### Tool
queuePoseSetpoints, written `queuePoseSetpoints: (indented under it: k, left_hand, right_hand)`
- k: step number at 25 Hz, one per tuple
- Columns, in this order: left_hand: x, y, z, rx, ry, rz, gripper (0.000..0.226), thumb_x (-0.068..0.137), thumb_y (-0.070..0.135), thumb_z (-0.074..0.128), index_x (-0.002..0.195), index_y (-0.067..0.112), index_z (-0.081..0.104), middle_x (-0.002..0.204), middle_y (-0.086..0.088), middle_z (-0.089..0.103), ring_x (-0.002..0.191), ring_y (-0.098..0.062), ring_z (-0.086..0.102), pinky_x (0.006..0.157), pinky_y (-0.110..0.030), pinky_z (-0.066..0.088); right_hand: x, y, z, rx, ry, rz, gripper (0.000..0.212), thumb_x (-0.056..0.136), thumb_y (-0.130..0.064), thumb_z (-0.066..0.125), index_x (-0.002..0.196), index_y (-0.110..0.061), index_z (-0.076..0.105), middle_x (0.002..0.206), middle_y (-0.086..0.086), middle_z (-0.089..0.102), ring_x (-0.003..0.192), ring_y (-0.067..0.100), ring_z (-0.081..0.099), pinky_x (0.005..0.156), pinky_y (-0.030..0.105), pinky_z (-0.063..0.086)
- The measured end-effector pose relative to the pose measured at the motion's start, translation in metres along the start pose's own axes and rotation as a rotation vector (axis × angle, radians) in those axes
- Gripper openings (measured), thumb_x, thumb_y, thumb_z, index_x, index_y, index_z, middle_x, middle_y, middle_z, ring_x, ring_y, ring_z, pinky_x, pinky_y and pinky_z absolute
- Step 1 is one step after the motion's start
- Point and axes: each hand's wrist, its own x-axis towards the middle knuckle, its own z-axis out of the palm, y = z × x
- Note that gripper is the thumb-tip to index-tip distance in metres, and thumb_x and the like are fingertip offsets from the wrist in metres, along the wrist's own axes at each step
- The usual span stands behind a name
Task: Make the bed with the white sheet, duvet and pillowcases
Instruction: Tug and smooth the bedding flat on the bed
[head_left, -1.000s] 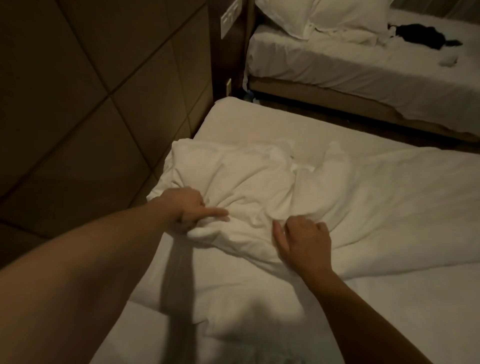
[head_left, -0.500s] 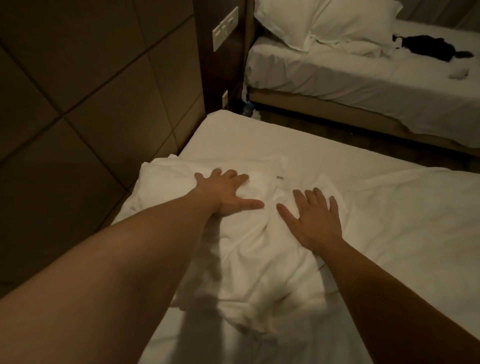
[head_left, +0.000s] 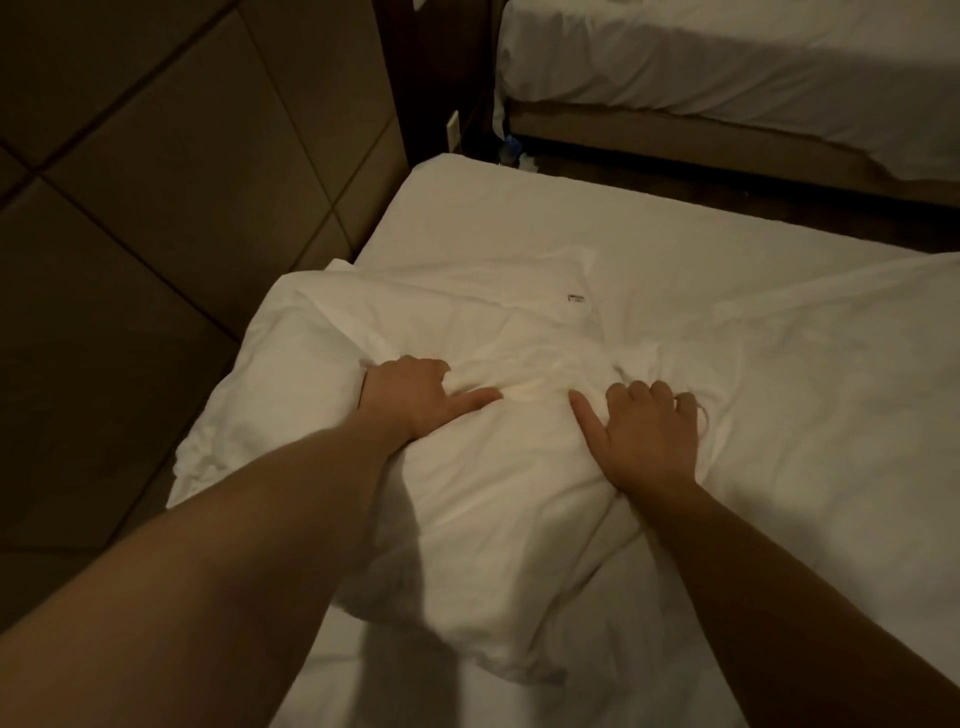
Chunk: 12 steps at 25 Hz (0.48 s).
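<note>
A rumpled white duvet (head_left: 498, 483) lies bunched at the head end of the near bed (head_left: 519, 218), over its white sheet. My left hand (head_left: 410, 397) grips a fold of the duvet, fingers curled into the cloth and thumb stretched out to the right. My right hand (head_left: 647, 434) grips the duvet a little to the right, fingers curled into the fabric and thumb pointing left. A small label (head_left: 575, 298) shows on the cloth beyond my hands. The duvet spreads flatter towards the right (head_left: 831, 415).
A padded brown headboard wall (head_left: 182, 208) runs along the left of the bed. A dark wooden post (head_left: 431, 78) stands at the far corner. A second bed (head_left: 727, 57) with white linen sits beyond a narrow strip of dark floor (head_left: 727, 176).
Half a second ago both hands lay flat with fingers spread on the duvet. Now both have curled their fingers into the cloth, bunching it between them. The view has tilted down.
</note>
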Motion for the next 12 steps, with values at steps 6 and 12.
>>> queuePoseSetpoints:
  k: [6,12]
  left_hand:
    - [-0.077,-0.004,-0.019,0.001,0.04,0.055,0.08,0.064,0.102,0.032,0.072,0.027,0.057,0.087,0.004,0.067,0.085,-0.02,0.063,0.079,-0.035,0.051]
    - [-0.196,-0.017,-0.027,0.079,0.058,0.214,0.082,0.065,0.102,0.029,0.073,0.025,0.057,0.084,0.003,0.068,0.079,-0.018,0.062,0.078,-0.036,0.051]
  right_hand:
    - [-0.059,0.028,-0.059,-0.085,-0.109,0.016,0.09,0.086,-0.078,-0.004,0.083,-0.02,0.064,0.074,0.001,0.067,0.076,0.023,0.064,0.086,0.039,0.041]
    - [-0.195,0.023,-0.104,-0.085,-0.125,0.036,0.087,0.077,-0.08,-0.018,0.071,-0.027,0.051,0.064,-0.005,0.049,0.064,0.019,0.052,0.076,0.035,0.037]
